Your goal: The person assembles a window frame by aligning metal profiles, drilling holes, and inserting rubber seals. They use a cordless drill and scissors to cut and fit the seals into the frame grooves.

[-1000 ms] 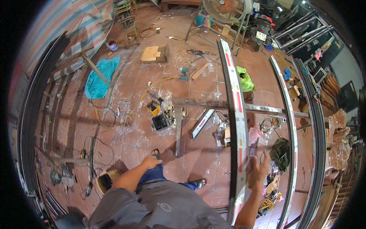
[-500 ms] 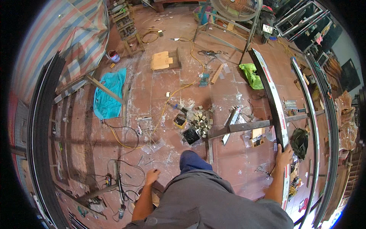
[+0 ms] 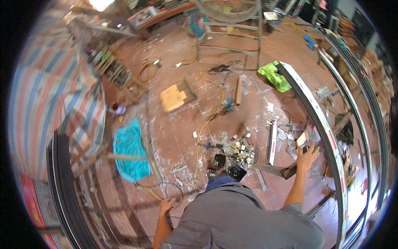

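Your right hand (image 3: 306, 155) rests open-fingered on the long metal profile (image 3: 319, 120) (unlifted); left hand (image 3: 167, 206) hangs loosely curled, empty.

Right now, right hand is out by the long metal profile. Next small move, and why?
Probably close the right hand onto the long metal profile. The hand is raised with fingers spread just beside the profile's near edge, and whether it touches cannot be told. The profile runs long past the hand, so a firm grip seems needed before shifting it. The left hand hangs low by the hip, holding nothing visible.
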`<action>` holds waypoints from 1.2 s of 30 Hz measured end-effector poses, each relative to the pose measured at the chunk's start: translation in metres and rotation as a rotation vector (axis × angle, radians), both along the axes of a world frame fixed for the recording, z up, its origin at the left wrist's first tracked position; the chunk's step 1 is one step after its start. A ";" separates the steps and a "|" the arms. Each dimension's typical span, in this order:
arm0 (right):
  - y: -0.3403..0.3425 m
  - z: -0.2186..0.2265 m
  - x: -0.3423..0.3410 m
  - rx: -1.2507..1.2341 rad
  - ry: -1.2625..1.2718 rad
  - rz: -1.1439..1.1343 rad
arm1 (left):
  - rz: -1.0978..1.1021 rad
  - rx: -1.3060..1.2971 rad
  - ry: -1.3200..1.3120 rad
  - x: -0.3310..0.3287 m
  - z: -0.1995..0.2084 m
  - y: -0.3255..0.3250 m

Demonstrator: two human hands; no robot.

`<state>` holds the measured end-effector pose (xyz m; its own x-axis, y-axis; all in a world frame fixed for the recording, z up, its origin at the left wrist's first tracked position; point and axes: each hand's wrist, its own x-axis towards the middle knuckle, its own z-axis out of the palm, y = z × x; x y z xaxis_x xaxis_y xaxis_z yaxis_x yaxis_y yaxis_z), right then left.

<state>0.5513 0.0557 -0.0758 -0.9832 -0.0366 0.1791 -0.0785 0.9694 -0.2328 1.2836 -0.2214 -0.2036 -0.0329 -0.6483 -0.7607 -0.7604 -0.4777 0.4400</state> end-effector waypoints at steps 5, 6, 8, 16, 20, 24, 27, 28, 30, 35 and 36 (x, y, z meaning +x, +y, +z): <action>-0.014 0.015 0.001 0.070 -0.075 -0.010 | 0.690 -0.253 0.133 0.052 -0.015 -0.096; -0.018 0.019 0.002 0.068 -0.084 -0.024 | 0.643 -0.226 0.060 0.036 -0.018 -0.112; -0.016 0.015 -0.003 0.081 -0.093 -0.049 | 0.489 -0.193 -0.018 -0.003 -0.031 -0.144; -0.023 0.010 -0.006 0.061 -0.016 -0.188 | -0.222 -0.331 0.183 -0.382 -0.066 -0.313; -0.042 0.006 -0.008 -0.005 -0.100 -0.557 | -0.717 -0.345 0.505 -0.638 -0.001 -0.360; -0.062 0.013 0.000 0.010 -0.231 -0.826 | -1.124 -0.511 0.865 -0.863 0.077 -0.344; -0.060 0.003 0.018 0.010 -0.198 -0.889 | -1.423 -0.828 0.875 -0.957 0.137 -0.311; -0.067 0.008 0.007 -0.026 -0.198 -0.903 | -1.505 -0.859 0.864 -0.974 0.133 -0.313; -0.069 0.010 0.002 -0.029 -0.191 -0.953 | -1.663 -0.929 0.861 -1.008 0.126 -0.318; -0.080 0.019 -0.007 -0.034 -0.200 -0.978 | -1.824 -0.849 0.903 -1.035 0.131 -0.333; -0.085 0.023 -0.009 -0.035 -0.200 -0.977 | -1.824 -0.830 0.953 -1.038 0.132 -0.336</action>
<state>0.5422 -0.0289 -0.0529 -0.5909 0.8067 -0.0076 0.7937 0.5796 -0.1846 0.2452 -0.5576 -0.0712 -0.8809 0.4333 0.1905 0.4660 0.7231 0.5098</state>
